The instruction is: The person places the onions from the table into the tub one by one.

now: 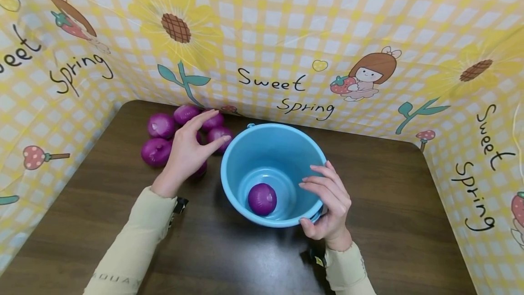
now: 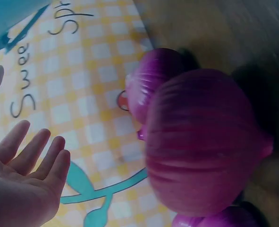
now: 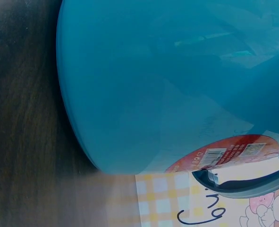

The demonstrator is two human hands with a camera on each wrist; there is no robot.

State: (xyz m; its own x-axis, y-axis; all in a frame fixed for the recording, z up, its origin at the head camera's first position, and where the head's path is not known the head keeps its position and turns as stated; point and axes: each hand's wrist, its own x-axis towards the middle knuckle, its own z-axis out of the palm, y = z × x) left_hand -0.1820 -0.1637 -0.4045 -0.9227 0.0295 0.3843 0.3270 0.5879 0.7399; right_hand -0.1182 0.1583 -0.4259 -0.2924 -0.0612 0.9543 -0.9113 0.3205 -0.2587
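Observation:
A blue bucket (image 1: 233, 185) stands on the brown table with one purple onion (image 1: 262, 199) lying on its bottom. My right hand (image 1: 332, 204) grips the bucket's right side, fingers reaching over the rim and thumb at the near edge. Over the group of purple onions (image 1: 160, 125) left of the bucket, my left hand (image 1: 189, 151) hovers with fingers spread and nothing in its grasp. It hides part of the group. In the left wrist view a large onion (image 2: 200, 142) sits close to the camera, apart from the straight fingers. The right wrist view is filled by the bucket's outer wall (image 3: 144, 94).
Yellow checked cloth (image 1: 278, 35) with printed flowers and figures rises behind the table and along both sides. A red label (image 3: 224, 153) is stuck on the bucket's outside, near its dark handle (image 3: 252, 189). Wood-grain tabletop (image 1: 389, 204) extends right of the bucket.

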